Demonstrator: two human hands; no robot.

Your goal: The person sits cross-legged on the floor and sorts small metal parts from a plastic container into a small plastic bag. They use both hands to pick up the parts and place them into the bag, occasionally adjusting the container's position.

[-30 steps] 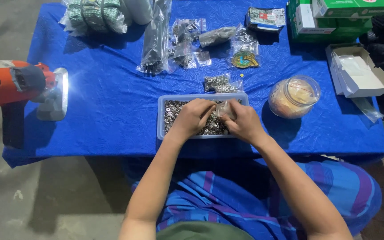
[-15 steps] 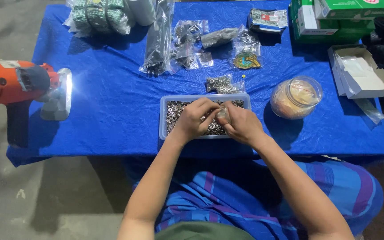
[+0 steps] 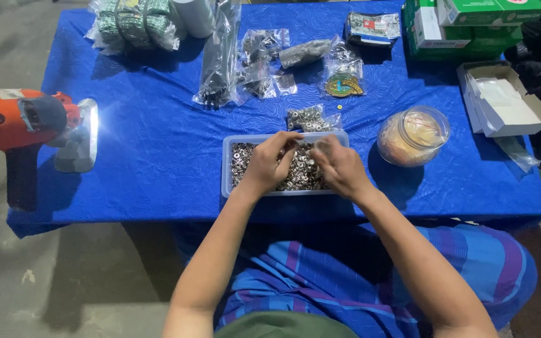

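Observation:
A shallow clear plastic tray [image 3: 227, 164] full of small silver metal rings stands near the front edge of a blue-covered table [image 3: 158, 144]. My left hand [image 3: 269, 164] rests over the tray's left half, fingers curled and pinched on small rings. My right hand [image 3: 339, 166] hovers over the right half, fingers bunched together on small pieces. The fingertips of both hands nearly meet above the tray's middle. What exactly sits between the fingers is too small to tell.
An orange power drill [image 3: 14, 119] with a lit lamp [image 3: 79, 134] lies at the table's left edge. A round clear lidded jar [image 3: 413, 135] stands right of the tray. Plastic bags of parts [image 3: 264, 59], green boxes [image 3: 471, 25] and an open white box [image 3: 505, 100] fill the back.
Both hands have stayed over the tray, with the fingers shifting slightly among the rings and drawing closer together. Nothing else has moved.

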